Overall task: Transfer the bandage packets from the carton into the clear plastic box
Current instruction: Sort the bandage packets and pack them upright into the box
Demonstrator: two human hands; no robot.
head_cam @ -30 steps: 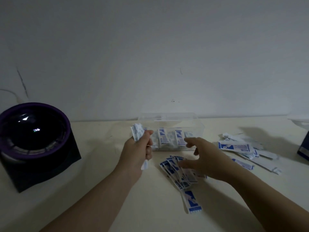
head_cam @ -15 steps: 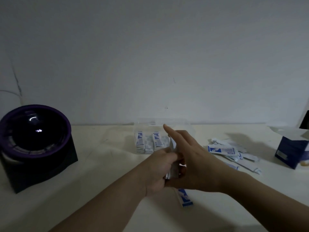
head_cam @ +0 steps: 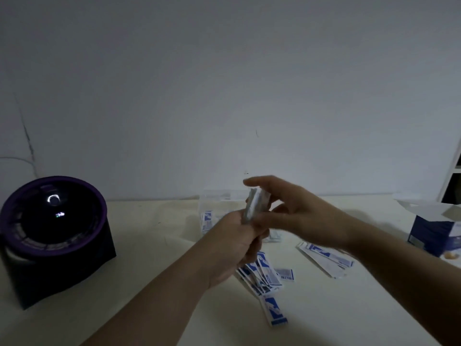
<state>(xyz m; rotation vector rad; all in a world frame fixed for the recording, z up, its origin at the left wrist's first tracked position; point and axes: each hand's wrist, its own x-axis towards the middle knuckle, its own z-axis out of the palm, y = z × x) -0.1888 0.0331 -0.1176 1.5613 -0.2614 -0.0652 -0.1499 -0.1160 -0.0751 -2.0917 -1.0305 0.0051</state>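
Motion blur smears the stack of packets (head_cam: 255,206) and the fingers round it, and the dim light dulls everything else. The left hand (head_cam: 233,243) holds the stack's lower end upright in a closed grip, above the bench (head_cam: 149,245) and in front of the clear plastic box (head_cam: 216,194). The right hand (head_cam: 303,214) curves over the upper end with its forefinger stretched across the top, but whether its grip pinches the stack or merely touches it cannot be told. Both hands hide most of the box, whose walls are faint; a few packets in the box (head_cam: 207,220) stand upright at its left end. The carton (head_cam: 432,233), dark blue with white flaps open, sits at the far right, cut by the frame edge, its inside unseen. Beneath the left hand lie loose packets (head_cam: 262,273), fanned on the bench, with a second heap (head_cam: 326,255) under the right forearm. At the left stands a black round device (head_cam: 55,233) with a purple rim. The packets' blue-and-white print and the carton's label are too small to read.
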